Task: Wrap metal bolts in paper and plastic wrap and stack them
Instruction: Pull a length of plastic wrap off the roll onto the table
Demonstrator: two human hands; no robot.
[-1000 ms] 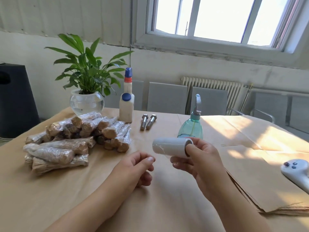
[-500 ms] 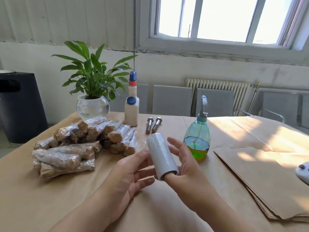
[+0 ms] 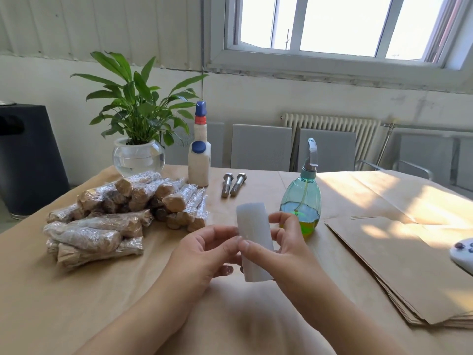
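R hand (image 3: 286,248) grips plastic wrap roll (image 3: 254,240), thumb across front, fingers curled behind; roll near upright, held above table (image 3: 76,303). L hand (image 3: 204,254) pinches at roll's left edge, fingertips curled. Two bare bolts (image 3: 233,184) lie side by side beyond hands. Wrapped bolt stack (image 3: 122,211) at left. Brown paper sheets (image 3: 399,262) at right, beside spray bottle (image 3: 302,201).

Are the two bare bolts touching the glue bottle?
Apart. The head view shows the two bare bolts lying right of the glue bottle, with a clear strip of brown paper between them.
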